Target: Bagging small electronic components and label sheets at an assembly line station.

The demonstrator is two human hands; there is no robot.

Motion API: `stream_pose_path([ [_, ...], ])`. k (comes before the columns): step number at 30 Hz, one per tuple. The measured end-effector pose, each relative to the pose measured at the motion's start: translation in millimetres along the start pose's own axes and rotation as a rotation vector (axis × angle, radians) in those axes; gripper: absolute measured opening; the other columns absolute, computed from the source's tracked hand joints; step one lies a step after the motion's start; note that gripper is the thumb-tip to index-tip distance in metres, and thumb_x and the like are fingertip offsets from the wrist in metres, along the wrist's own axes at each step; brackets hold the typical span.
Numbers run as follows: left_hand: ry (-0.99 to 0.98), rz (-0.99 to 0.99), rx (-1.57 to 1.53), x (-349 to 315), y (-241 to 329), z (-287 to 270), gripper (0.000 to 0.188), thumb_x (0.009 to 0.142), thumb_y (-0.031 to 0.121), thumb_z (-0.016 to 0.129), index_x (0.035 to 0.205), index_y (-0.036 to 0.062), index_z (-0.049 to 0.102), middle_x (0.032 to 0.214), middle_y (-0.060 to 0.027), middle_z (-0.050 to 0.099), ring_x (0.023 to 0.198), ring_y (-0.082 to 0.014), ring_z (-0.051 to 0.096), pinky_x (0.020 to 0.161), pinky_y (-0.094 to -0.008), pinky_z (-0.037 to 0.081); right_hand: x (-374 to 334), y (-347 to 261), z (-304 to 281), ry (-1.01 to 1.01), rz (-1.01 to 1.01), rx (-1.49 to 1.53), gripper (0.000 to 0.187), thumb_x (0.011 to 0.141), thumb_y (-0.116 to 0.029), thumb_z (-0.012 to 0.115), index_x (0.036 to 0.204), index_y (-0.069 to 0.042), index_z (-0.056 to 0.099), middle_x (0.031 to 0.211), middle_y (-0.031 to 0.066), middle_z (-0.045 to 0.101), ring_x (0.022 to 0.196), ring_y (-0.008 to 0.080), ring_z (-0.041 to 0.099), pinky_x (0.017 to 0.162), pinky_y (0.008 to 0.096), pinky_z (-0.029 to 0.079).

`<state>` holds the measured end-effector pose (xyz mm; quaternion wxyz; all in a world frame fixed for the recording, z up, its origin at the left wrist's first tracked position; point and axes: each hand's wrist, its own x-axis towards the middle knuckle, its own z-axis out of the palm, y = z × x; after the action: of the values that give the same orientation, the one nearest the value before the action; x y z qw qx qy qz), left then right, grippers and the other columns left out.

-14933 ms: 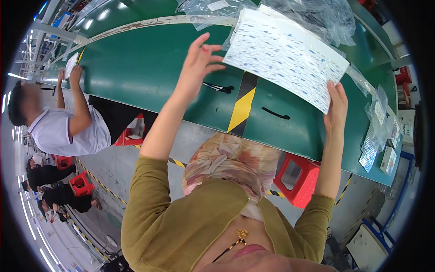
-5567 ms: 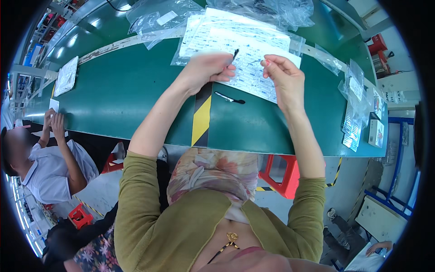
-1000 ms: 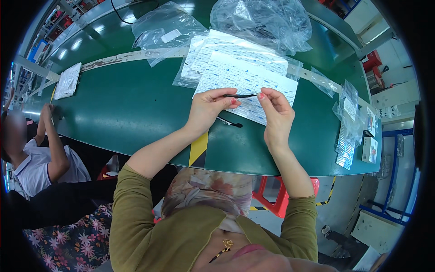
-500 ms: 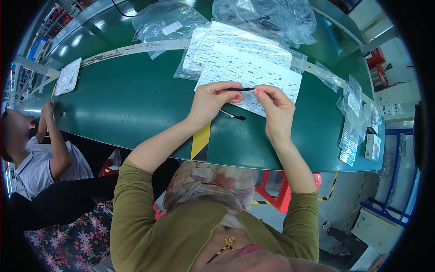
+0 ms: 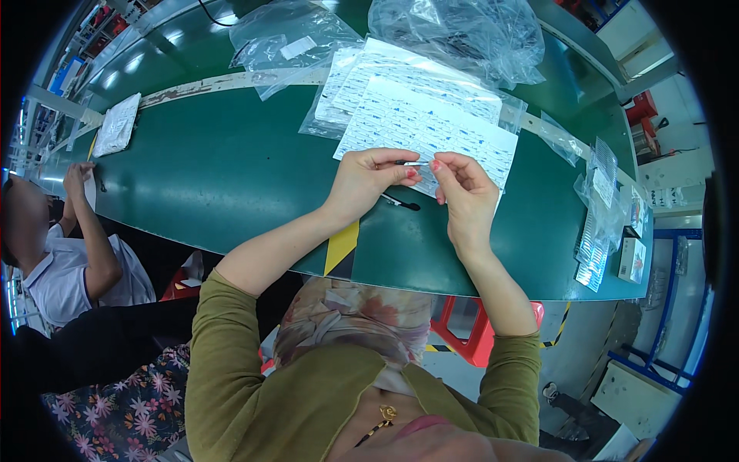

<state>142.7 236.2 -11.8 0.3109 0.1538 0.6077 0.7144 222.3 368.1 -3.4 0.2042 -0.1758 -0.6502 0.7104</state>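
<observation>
Near the middle of the frame the person's left hand (image 5: 368, 175) and right hand (image 5: 464, 192) meet over the green counter (image 5: 231, 177), each pinching one end of a thin, short rod-like piece (image 5: 416, 164) between thumb and fingertips. Both grips are closed on it, and it hangs level just above the near edge of a white printed sheet (image 5: 427, 135) covered in small blue marks. A second such sheet (image 5: 400, 81) lies behind it toward the top of the frame, partly under clear plastic.

Just below the hands, a small dark stick-like piece (image 5: 402, 203) lies on the counter, untouched. Crumpled clear plastic bags (image 5: 454, 31) sit at the upper centre, and more small packets (image 5: 596, 223) are stacked at the right edge. Another person (image 5: 58, 254) sits at the left of the frame, one hand raised at the counter.

As a judgement, the work looks mid-way: one piece is in hand, another waits, and whether anything has been finished I cannot tell.
</observation>
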Motion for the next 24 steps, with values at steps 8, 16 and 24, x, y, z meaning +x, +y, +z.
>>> stream_pose_path([
  [8, 0.014, 0.035, -0.041, -1.3, -2.8, 1.5, 0.022, 0.081, -0.002, 0.054, 0.102, -0.0050, 0.059, 0.090, -0.0140, 0.063, 0.083, -0.0174, 0.063, 0.073, -0.0231, 0.052, -2.8, -1.1, 3.2, -0.022, 0.012, 0.144, 0.010, 0.081, -0.001, 0.058, 0.091, 0.003, 0.058, 0.073, 0.0043, 0.058, 0.054, 0.0054, 0.049, 0.047, 0.0178, 0.039],
  [16, 0.022, 0.067, -0.053, -2.7, -5.1, 4.0, 0.021, 0.080, -0.003, 0.055, 0.101, -0.0039, 0.060, 0.089, -0.0125, 0.063, 0.080, -0.0156, 0.063, 0.072, -0.0228, 0.052, -4.4, 3.6, 3.2, -0.068, -0.002, 0.203, 0.011, 0.083, 0.001, 0.055, 0.093, 0.005, 0.056, 0.078, 0.0079, 0.058, 0.060, 0.0104, 0.056, 0.055, 0.0202, 0.045],
  [24, 0.026, 0.069, -0.043, -3.3, -5.5, 3.4, 0.021, 0.080, -0.003, 0.054, 0.100, -0.0033, 0.061, 0.090, -0.0125, 0.063, 0.081, -0.0154, 0.063, 0.073, -0.0232, 0.052, -5.4, 2.2, 4.7, -0.075, 0.008, 0.196, 0.011, 0.083, 0.001, 0.054, 0.093, 0.005, 0.055, 0.079, 0.0085, 0.058, 0.063, 0.0113, 0.057, 0.056, 0.0209, 0.047],
])
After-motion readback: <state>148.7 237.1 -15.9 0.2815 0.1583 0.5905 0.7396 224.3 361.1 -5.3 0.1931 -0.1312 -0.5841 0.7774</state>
